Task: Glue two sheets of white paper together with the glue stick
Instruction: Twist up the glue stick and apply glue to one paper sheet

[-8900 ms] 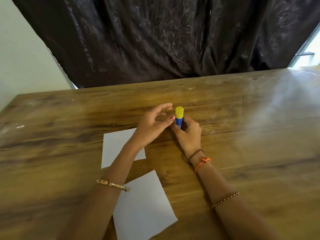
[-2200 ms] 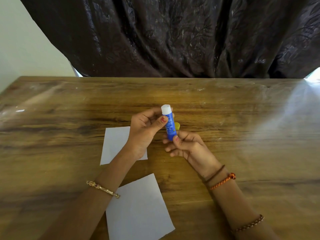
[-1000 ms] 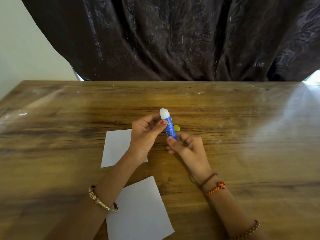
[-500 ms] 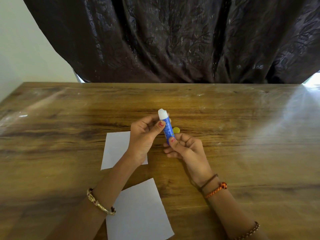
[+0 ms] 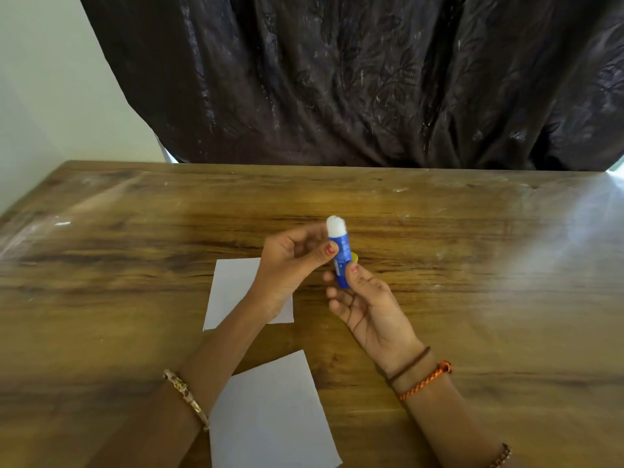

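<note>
An uncapped blue glue stick [image 5: 341, 261] with white glue showing at its top is held upright above the table. My left hand [image 5: 293, 265] pinches its upper barrel between thumb and fingers. My right hand [image 5: 366, 302] pinches its bottom end. The yellow cap [image 5: 354, 257] lies on the table just behind the stick, mostly hidden. One white sheet [image 5: 233, 288] lies under my left wrist, partly covered. A second white sheet [image 5: 270, 410] lies nearer me, between my forearms.
The wooden table [image 5: 472, 282] stretches wide to the left and right of my hands. A dark curtain [image 5: 354, 79] hangs behind the far edge, with a pale wall [image 5: 50, 96] at the left.
The yellow cap came off the stick and now lies on the table. Over the last second more white glue stands out of the barrel; both hands stay on the stick.
</note>
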